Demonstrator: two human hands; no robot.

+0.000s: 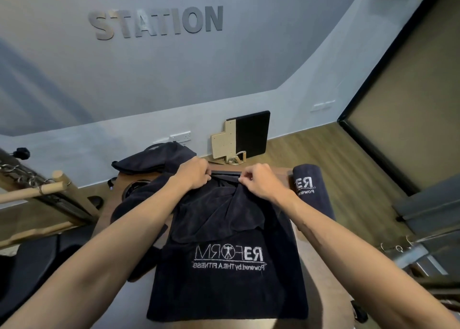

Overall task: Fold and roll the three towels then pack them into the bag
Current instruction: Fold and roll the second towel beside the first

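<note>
A dark navy towel (227, 284) with a white REFORM logo lies spread on the wooden table (321, 274) in front of me, its far part bunched into loose folds. My left hand (193, 174) and my right hand (256, 181) pinch the towel's far edge, close together. A rolled towel (311, 191) with the same logo lies at the table's right side. Another dark towel (139, 199) is heaped to the left under my left forearm. A dark bag (151, 160) sits at the table's far left corner.
A black panel and a pale wooden board (240, 139) lean on the grey wall behind the table. Wooden bars and chains of exercise equipment (37, 186) stand at the left. Grey metal frame parts (423, 229) lie at the right on the wood floor.
</note>
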